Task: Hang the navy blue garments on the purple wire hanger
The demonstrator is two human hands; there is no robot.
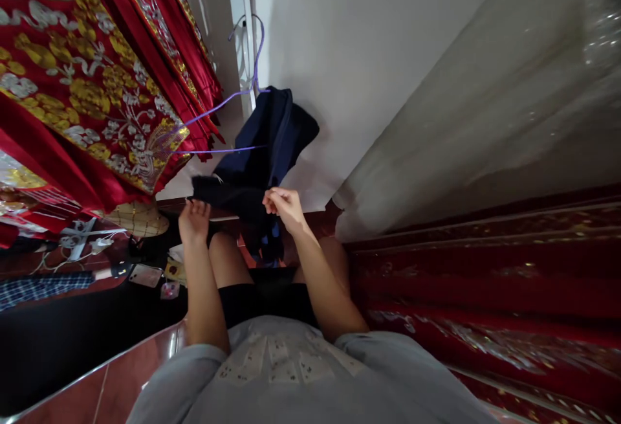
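A dark navy garment (264, 133) hangs from the right half of a purple wire hanger (218, 108). The hanger's left half is bare and reaches over to the red cloth. Lower down, a blackish part of the garment stretches between my two hands. My left hand (194, 220) pinches its left end, fingertips at the edge. My right hand (284, 207) is closed, thumb against bent fingers, on the dark cloth near the garment's middle. Folds hide which part of the garment each hand grips. More of the dark cloth drops below, between my knees.
Red cloth with gold and silver embroidery (111, 81) hangs close on the left. A pale wall (349, 55) stands ahead, with a greyish curtain (460, 126) at right. A phone (145, 276) and small packets lie on a black surface (87, 340) at lower left.
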